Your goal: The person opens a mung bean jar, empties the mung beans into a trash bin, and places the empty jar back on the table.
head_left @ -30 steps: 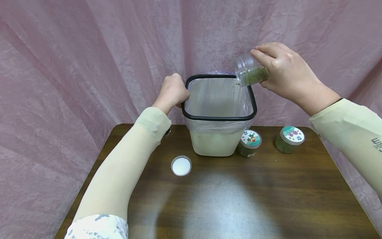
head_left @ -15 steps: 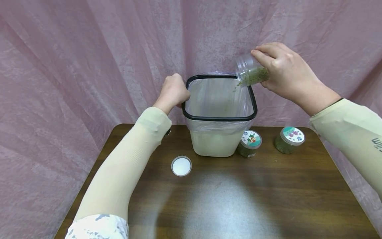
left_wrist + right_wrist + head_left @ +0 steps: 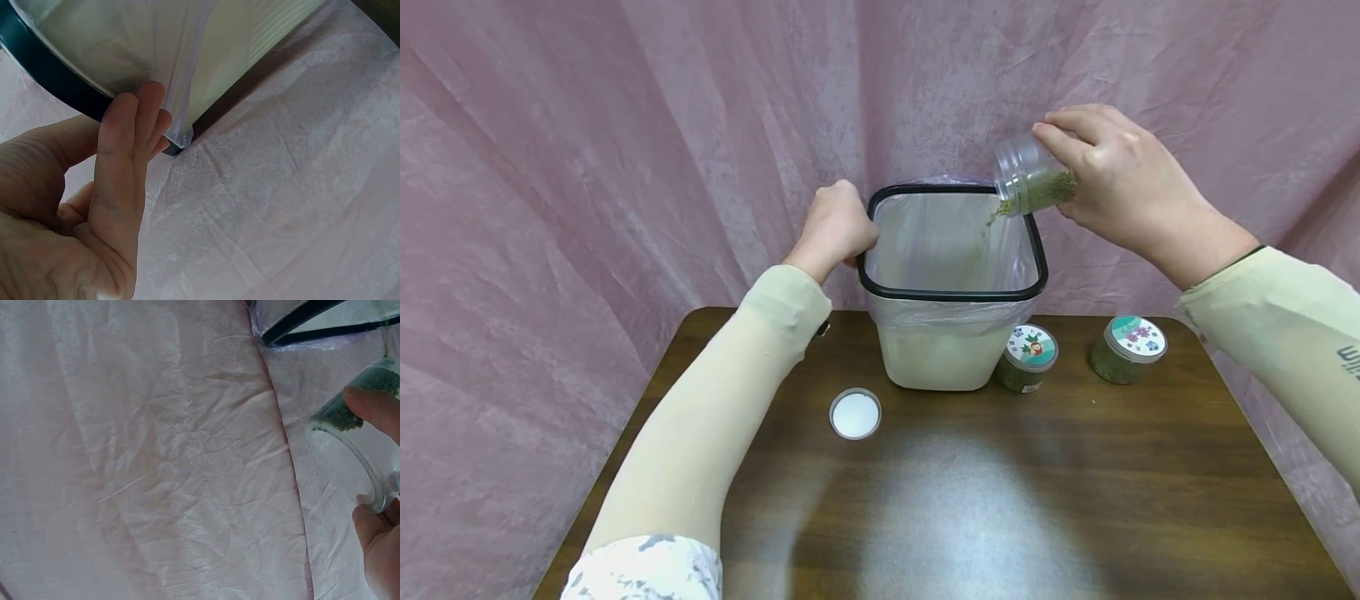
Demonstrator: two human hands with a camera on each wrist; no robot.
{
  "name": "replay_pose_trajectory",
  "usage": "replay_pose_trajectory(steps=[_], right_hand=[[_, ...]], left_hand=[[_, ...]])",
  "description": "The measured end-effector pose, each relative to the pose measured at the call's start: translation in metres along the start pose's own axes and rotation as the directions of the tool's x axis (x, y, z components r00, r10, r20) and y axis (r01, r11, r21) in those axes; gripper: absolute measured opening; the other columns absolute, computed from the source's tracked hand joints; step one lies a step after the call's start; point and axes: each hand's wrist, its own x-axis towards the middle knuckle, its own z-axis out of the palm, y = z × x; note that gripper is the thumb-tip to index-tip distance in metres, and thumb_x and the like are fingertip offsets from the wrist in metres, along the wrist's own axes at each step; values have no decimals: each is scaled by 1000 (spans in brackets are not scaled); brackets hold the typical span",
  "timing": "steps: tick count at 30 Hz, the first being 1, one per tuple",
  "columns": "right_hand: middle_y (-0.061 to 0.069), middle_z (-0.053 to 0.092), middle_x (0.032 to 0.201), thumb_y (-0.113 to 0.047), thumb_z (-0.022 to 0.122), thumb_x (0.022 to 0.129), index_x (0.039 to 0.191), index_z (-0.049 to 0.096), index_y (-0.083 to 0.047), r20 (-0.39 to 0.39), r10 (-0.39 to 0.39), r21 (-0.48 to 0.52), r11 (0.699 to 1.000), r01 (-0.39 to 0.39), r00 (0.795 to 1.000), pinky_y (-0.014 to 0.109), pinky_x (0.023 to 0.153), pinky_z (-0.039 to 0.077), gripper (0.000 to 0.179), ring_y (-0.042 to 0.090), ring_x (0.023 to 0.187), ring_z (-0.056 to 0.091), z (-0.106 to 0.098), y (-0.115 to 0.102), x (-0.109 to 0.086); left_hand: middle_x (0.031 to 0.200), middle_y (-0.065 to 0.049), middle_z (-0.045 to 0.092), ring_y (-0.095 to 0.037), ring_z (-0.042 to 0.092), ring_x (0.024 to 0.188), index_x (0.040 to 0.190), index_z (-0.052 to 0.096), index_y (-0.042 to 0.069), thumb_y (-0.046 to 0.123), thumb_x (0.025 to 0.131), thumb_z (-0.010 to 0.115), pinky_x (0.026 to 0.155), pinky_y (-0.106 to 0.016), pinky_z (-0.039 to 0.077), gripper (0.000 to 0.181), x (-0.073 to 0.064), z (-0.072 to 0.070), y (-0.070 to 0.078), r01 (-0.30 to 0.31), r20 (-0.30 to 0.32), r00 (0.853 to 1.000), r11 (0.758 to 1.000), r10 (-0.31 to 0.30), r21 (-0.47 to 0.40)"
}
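Jar (image 3: 1036, 179) held in my right hand (image 3: 1120, 171), thumb and fingers around its base end; left hand (image 3: 838, 225) grips the black rim (image 3: 951, 295) of the lined bin (image 3: 936, 358), left side. Jar's long axis near level, mouth leftward, dipping slightly, at the bin's far right corner. Green grains (image 3: 996, 215) drop from it inside the opening. Right hand nearer, to the jar's right; left well apart.

Tilted clear jar (image 3: 1032, 177), perhaps half-full
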Motion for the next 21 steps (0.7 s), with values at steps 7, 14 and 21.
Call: replay_pose_trajectory(steps=[7,14,21], right_hand=[[22,56,123,15,74,56,124,56,0,-2,7,-1,1000,-7,1000,47,100,42,71,38,116,51,-1,0,-1],[21,57,123,15,73,58,124,57,0,-4,5,-1,1000,-5,1000,46,101,42,70,38,117,51,-1,0,-2],[21,57,123,15,73,58,124,57,0,-3,1,-8,1000,-1,1000,45,101,42,70,37,117,50,-1,1,-2]], left_hand=[[67,-9,67,-17,65,48,72,63,7,8,74,54,47,-26,53,9,0,-1,2,7,3,1000,1000,-7,-1],[65,-9,67,-17,65,48,72,63,6,7,74,53,47,-26,53,10,-1,-1,3,10,11,1000,1000,-10,-1],[62,-8,67,-17,65,47,71,63,7,8,73,53,48,-26,53,10,-2,0,4,-2,2,1000,1000,2,9]])
